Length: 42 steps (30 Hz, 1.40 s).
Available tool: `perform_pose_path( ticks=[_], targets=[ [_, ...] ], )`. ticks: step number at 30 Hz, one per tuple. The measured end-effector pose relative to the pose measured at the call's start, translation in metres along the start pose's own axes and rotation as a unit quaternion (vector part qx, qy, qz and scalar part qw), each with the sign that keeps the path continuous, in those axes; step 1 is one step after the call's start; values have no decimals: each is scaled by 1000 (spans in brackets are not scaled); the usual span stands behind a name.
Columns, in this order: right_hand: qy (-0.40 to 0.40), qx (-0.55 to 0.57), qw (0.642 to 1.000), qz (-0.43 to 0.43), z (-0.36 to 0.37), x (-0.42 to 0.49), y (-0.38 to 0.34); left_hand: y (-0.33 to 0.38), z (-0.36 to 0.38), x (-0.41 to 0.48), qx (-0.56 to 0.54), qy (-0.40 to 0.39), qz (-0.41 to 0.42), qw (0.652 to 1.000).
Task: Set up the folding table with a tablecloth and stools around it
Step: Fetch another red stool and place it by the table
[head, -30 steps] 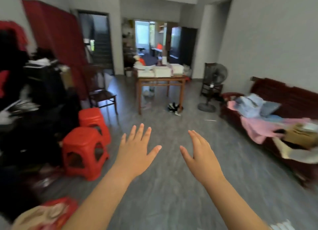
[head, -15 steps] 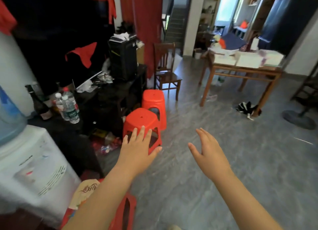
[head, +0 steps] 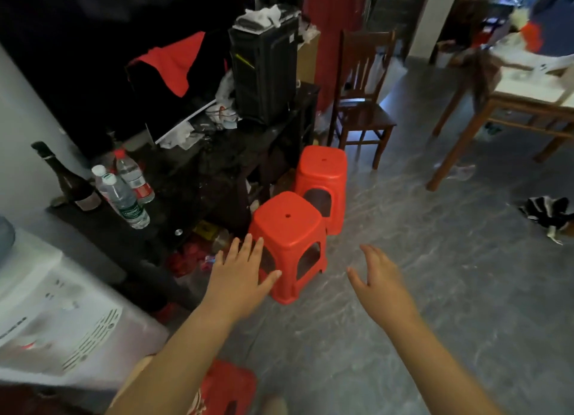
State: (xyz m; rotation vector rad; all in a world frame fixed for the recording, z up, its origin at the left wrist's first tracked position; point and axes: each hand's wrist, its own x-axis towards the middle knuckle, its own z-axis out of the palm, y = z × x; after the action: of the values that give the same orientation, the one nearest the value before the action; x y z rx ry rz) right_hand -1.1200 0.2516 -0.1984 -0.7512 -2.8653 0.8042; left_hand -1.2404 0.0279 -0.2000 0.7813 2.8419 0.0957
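Observation:
Two red plastic stools stand on the grey floor beside a dark cabinet: a near stool (head: 289, 228) and a far stool (head: 323, 173) right behind it. My left hand (head: 240, 274) is stretched out, fingers spread, in front of the near stool's left side, holding nothing. Just right of that stool my right hand (head: 377, 279) hovers over the floor, also spread and empty. A third red stool (head: 230, 386) shows partly at the bottom edge under my left forearm. No folding table or tablecloth is visible.
A dark cluttered cabinet (head: 217, 172) with bottles (head: 124, 194) and a black box (head: 264, 66) fills the left. A white water dispenser (head: 56, 315) stands at lower left. A wooden chair (head: 363, 103) and a wooden table (head: 512, 103) are farther back. Dark cloth (head: 546, 212) lies on the floor at right.
The view has swung left and down and come closer to the red stools. Both hands have stayed outstretched and open, the left now overlapping the near stool.

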Motion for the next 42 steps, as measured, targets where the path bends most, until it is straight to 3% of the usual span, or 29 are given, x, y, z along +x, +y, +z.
perform_pose_path(
  ticks=[11, 22, 29, 36, 42],
  targets=[
    [-22, -22, 999, 45, 68, 224, 7, -26, 28, 269, -8, 21, 73, 997],
    [-98, 61, 962, 248, 215, 420, 39, -77, 146, 499, -45, -62, 120, 990],
    [-126, 104, 915, 369, 322, 461, 83, -104, 256, 575, -9, -158, 63, 985],
    [-115, 174, 886, 415, 392, 458, 110, -113, 328, 613, -27, -185, 46, 981],
    [-89, 249, 857, 442, 424, 458, 122, -114, 351, 621, -89, -186, -47, 977]
  ],
)
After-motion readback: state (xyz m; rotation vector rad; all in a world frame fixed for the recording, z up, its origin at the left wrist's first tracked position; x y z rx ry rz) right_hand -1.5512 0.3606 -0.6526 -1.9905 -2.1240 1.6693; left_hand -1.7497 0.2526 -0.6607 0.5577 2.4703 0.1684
